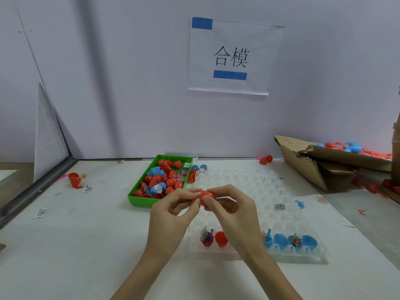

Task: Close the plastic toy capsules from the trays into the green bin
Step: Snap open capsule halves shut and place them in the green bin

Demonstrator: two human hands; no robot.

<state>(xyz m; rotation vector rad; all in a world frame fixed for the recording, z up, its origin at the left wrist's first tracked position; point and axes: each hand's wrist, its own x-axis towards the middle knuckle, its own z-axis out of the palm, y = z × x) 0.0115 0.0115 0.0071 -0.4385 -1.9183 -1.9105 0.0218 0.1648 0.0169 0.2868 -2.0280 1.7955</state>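
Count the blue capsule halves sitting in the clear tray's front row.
3, perhaps 4. Three open blue halves stand side by side at the clear tray's front right; one more shows beside the right wrist, which may hide others.

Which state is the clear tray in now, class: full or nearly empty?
Nearly empty. The clear tray shows bare cups except its near row, holding open red capsule halves and blue capsule halves.

Bright, even, cool light, soft shadows, a broad dim band on the wall, and wide-angle bending at the edges
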